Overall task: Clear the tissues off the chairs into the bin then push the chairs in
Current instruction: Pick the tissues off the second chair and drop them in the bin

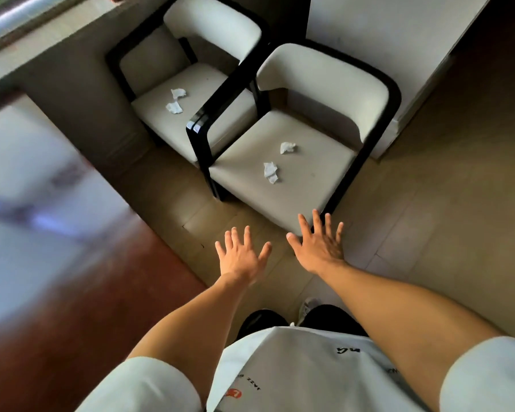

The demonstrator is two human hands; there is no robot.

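Reaching stage, nothing grasped. Far chair (188, 114): two crumpled tissues (176, 101) on seat. Near chair (280, 173): two tissues (271, 172) mid-seat. Left hand (241, 257), right hand (320, 246): fingers splayed, empty. Nearest wad is best pinched first. Bin unseen.

Both bare forearms extend forward and down. Left hand (241, 257) and right hand (318, 244): palms down, fingers spread wide, empty, held apart from each other.

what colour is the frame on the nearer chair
Glossy black, around a cream seat; the head view shows the nearer chair's frame best.
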